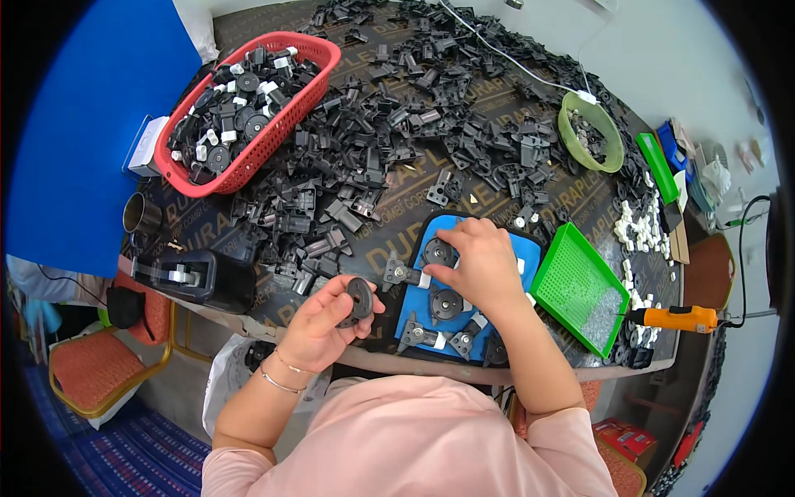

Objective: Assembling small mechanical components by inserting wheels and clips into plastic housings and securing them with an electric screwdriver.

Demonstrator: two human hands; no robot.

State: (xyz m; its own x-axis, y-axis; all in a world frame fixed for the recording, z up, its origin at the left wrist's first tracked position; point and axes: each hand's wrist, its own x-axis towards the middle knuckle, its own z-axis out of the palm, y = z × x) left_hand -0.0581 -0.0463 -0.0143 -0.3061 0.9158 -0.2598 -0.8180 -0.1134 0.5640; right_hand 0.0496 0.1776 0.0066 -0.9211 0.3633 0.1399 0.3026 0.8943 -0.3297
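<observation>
My left hand point(325, 319) is closed around a round black plastic disc point(361, 300), held up at the table's front edge and turned on its side. Over a blue mat point(421, 305) with a black rim, my right hand point(483, 263) has its thumb and fingers at the edges of a second black disc point(438, 251). A third disc point(446, 304) lies flat on the mat just below that hand. Around it rest black brackets with white ends, among them one bracket point(401, 273) at the mat's left edge and another point(418, 335) near its lower edge.
Loose black plastic parts point(331, 157) are heaped over the table. A red basket point(286, 124) of mixed parts stands far left, above a tape dispenser point(207, 277). To the right are a green tray point(563, 269) of small bits, an orange-handled electric screwdriver point(679, 319) and a pale green bowl point(614, 149).
</observation>
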